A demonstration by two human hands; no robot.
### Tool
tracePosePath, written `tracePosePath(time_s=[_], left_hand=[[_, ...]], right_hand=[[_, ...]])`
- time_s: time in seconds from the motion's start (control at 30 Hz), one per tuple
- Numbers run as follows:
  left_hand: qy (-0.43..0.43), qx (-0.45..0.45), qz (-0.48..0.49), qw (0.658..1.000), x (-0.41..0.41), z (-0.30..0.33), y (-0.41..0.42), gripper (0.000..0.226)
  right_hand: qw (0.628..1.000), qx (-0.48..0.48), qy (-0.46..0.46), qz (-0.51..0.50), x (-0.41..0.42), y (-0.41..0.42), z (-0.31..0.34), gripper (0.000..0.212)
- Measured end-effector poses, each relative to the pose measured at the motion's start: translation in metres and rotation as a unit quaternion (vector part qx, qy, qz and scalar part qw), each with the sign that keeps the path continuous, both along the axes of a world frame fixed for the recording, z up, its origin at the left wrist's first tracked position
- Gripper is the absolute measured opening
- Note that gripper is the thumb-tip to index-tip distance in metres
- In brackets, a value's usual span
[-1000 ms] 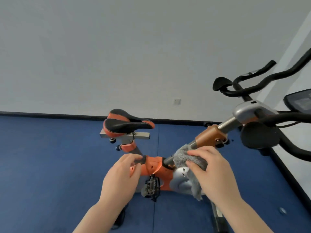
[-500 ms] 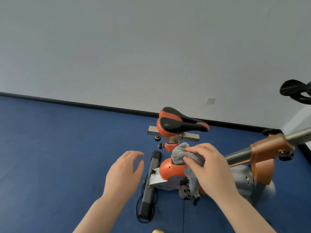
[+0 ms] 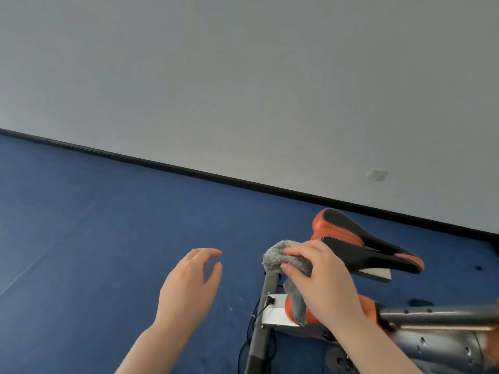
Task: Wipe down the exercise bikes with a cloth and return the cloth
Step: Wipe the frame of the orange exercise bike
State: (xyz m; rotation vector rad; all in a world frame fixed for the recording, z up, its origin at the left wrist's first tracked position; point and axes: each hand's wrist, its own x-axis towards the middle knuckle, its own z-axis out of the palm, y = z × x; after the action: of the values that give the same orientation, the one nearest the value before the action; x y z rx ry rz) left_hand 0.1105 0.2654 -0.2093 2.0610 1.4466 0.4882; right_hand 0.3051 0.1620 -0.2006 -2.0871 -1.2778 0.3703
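An orange and black exercise bike stands at the lower right, its saddle (image 3: 359,244) pointing right and its silver frame tube (image 3: 437,318) running off the right edge. My right hand (image 3: 321,287) grips a fluffy grey cloth (image 3: 280,261) just left of the saddle's rear end, with a corner of the cloth hanging down over the orange housing (image 3: 310,317). My left hand (image 3: 189,287) hovers over the floor to the left, fingers relaxed and holding nothing. The handlebars are out of view.
Blue carpet (image 3: 108,252) stretches out to the left and back to a black skirting board (image 3: 189,171) under a white wall. The bike's black rear stabiliser bar (image 3: 260,338) and a thin black cable (image 3: 253,319) lie on the floor beside my hands.
My view has swung left, so the handlebars and second bike left the frame. My right hand moved the cloth from the frame tube back toward the saddle. My left hand let go of the bike.
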Motion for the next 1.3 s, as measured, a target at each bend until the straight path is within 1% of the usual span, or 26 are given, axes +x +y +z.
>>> tracePosePath(time_s=[0.13,0.23,0.33,0.43,0.57,0.73,0.87,1.0,1.13,1.23,1.3], left_hand=[[0.010,-0.016,-0.018,1.000,-0.003,-0.014,0.076,0.020],[0.035,-0.011,-0.076,0.996,-0.009,-0.016,0.144,0.022],[0.069,0.012,-0.145,0.987,-0.014,-0.012,0.211,0.025],[0.084,0.022,-0.197,0.977,-0.010,-0.007,0.266,0.026],[0.068,0.010,-0.243,0.968,0.016,-0.012,0.316,0.024],[0.060,-0.009,-0.308,0.949,0.074,-0.024,0.364,0.023],[0.062,-0.007,-0.349,0.935,0.137,-0.029,0.401,0.024],[0.054,-0.001,-0.396,0.917,0.225,-0.023,0.436,0.025],[0.019,0.014,-0.445,0.895,0.315,-0.006,0.451,0.024],[0.006,0.012,-0.469,0.883,0.362,-0.006,0.468,0.024],[0.013,0.005,-0.485,0.874,0.391,-0.012,0.481,0.024]], right_hand=[[1.000,-0.017,-0.006,-0.020,-0.010,0.071,-0.011,0.020],[0.997,-0.006,0.006,-0.080,-0.023,0.129,-0.016,0.023],[0.990,0.005,0.017,-0.140,-0.033,0.178,-0.014,0.024],[0.981,0.004,0.021,-0.190,-0.036,0.212,-0.009,0.025],[0.966,-0.006,0.019,-0.259,-0.028,0.233,-0.005,0.024],[0.935,-0.036,0.022,-0.353,0.012,0.250,-0.014,0.024],[0.909,-0.023,0.026,-0.415,0.055,0.267,-0.026,0.025],[0.894,-0.021,0.032,-0.447,0.105,0.294,-0.027,0.024],[0.873,-0.019,0.024,-0.487,0.156,0.316,-0.023,0.022],[0.856,-0.035,0.025,-0.515,0.188,0.330,-0.018,0.021],[0.846,-0.041,0.022,-0.532,0.211,0.337,-0.015,0.021]])
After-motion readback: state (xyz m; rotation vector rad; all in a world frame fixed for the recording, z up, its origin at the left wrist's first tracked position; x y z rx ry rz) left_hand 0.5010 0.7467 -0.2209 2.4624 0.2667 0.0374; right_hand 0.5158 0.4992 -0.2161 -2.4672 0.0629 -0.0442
